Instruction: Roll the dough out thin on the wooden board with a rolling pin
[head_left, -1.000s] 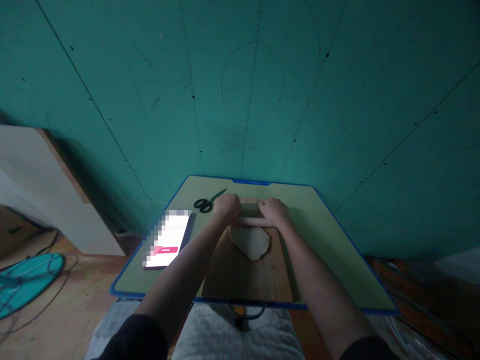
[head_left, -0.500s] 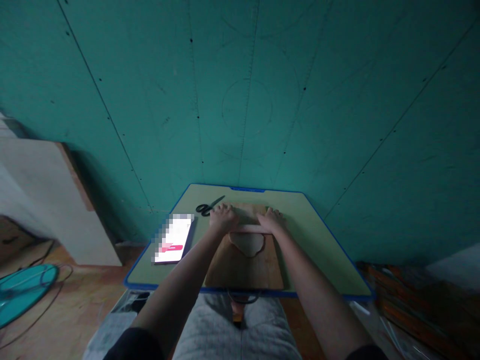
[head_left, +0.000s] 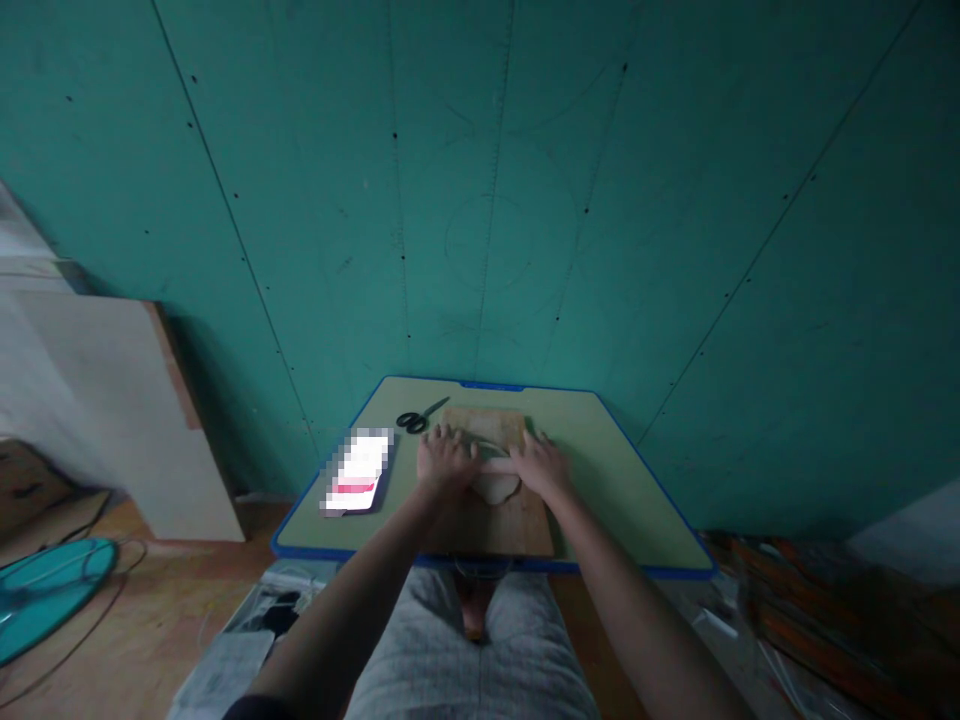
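Note:
My left hand point(head_left: 446, 458) and my right hand point(head_left: 541, 463) lie over the two ends of a pale rolling pin point(head_left: 496, 466). The palms bear down on it, with the fingers reaching past its far side. Only the pin's middle shows between my hands. Beneath it is a flattened piece of dough point(head_left: 496, 489), with a rounded edge on my side and a thin strip visible beyond the pin. The dough rests on a wooden cutting board point(head_left: 487, 537), whose sides are partly hidden by my hands and forearms.
Black-handled scissors point(head_left: 412, 422) lie left of the board's far end. A lit phone or tablet point(head_left: 360, 472), partly pixelated, is at the left of the blue-edged table point(head_left: 622, 500). A green wall point(head_left: 480, 200) rises behind. A pale panel point(head_left: 112, 400) leans at left.
The rolling pin has come toward me over the dough, and both hands have moved with it. A strip of dough now shows beyond the pin. The camera view has shifted slightly.

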